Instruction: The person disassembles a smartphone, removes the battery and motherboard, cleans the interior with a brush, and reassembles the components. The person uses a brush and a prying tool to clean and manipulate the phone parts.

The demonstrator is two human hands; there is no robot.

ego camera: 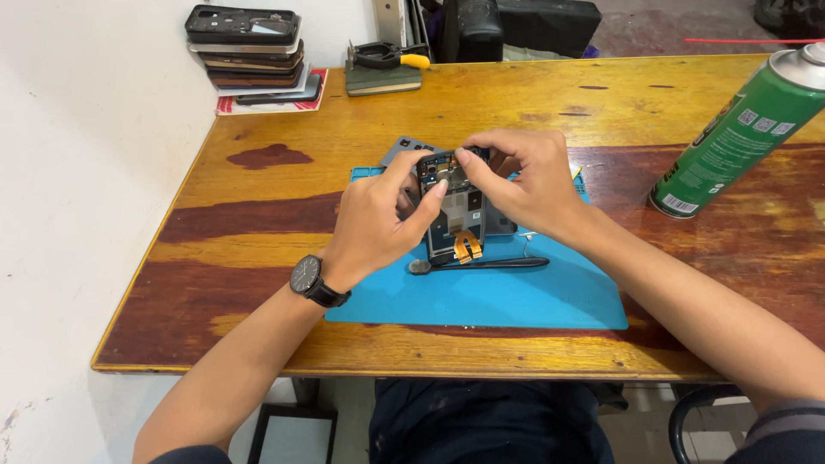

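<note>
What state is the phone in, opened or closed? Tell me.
Opened. The phone, held by the left hand and right hand, shows bare circuit parts and an orange flex cable, with no back cover.

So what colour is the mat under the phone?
The mat is bright blue, seen best in the head view.

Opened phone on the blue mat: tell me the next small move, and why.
Probably lift out the small part near the top edge. Both hands, left hand and right hand, hold the opened phone tilted over the blue mat, fingertips pinched at its top end, while the black tool lies unused beside it.
</note>
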